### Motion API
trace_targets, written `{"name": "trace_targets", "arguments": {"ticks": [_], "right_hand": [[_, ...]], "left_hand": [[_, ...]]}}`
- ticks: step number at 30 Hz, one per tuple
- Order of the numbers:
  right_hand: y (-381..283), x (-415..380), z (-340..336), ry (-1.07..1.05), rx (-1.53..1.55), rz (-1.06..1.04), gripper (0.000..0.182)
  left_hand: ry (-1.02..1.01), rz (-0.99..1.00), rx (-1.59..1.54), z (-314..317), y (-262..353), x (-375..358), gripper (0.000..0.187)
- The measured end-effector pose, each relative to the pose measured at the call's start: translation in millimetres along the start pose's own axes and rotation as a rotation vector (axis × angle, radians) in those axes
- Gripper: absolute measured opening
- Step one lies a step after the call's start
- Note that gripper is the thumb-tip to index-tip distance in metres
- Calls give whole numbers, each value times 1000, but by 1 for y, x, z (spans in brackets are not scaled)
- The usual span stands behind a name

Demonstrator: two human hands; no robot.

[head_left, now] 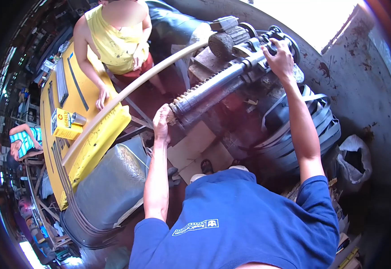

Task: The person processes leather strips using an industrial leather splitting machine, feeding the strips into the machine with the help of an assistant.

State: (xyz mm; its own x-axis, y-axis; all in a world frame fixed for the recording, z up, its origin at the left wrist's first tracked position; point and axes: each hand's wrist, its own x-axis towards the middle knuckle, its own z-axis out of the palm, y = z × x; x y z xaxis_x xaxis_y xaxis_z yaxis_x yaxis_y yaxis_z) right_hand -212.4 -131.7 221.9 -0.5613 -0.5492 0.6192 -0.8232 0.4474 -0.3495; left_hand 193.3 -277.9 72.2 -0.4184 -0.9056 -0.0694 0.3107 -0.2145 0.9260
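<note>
A long metal roller [218, 85] with a row of coiled or toothed parts along its upper side slants across the middle, joined to a machine with a motor [222, 44]. At the roller's lower left end is my left hand [161, 122], its fingers closed around something brownish that is mostly hidden. Over the machine's far right end, beside a wheel [294, 47], my right hand [279, 58] has its fingers apart and slightly bent. Whether its fingertips touch the metal is unclear.
A person in a yellow top [115, 42] leans on a yellow table [54, 112] holding a yellow box [65, 124]. A pale curved tube [146, 80] spans from table to machine. Dark strips [312, 116] lie coiled at right, near a white sack [354, 157]. Another person [25, 139] is far left.
</note>
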Motion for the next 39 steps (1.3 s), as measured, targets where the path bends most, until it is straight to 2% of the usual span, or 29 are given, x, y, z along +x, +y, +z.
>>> {"name": "trace_targets", "arguments": {"ticks": [3,4,6,7,8,11,17,22,25,27,35,39], "right_hand": [[-7,-2,-9,-46,5,26,58],[-7,-3,-12,-46,37,11,62],[1,-4,-13,-33,86,-11,75],[6,-8,-16,-58,119,36,75],[10,-14,-20,-39,132,48,77],[27,-40,-34,17,190,90,78],[33,-121,-62,60,439,193,64],[34,-192,-70,-79,590,206,57],[28,-221,-78,-157,634,211,52],[27,-240,-74,-193,677,222,51],[13,-267,-66,-267,704,207,49],[13,-267,-61,-292,668,177,49]], "left_hand": [[-155,-150,-123,16,19,-12,48],[-154,-233,-90,18,19,-14,65],[-28,-340,-33,33,31,-38,73],[36,-391,-4,40,34,-49,78],[12,-465,-4,33,23,-52,87],[-6,-547,-59,40,5,-68,91],[91,-476,-150,59,-3,-65,87],[169,-447,-216,72,0,-64,75],[168,-345,-343,72,-11,-58,84],[195,-331,-407,67,-16,-55,78],[311,-195,-373,80,-16,-56,60],[266,-263,-349,72,-19,-53,66]]}}
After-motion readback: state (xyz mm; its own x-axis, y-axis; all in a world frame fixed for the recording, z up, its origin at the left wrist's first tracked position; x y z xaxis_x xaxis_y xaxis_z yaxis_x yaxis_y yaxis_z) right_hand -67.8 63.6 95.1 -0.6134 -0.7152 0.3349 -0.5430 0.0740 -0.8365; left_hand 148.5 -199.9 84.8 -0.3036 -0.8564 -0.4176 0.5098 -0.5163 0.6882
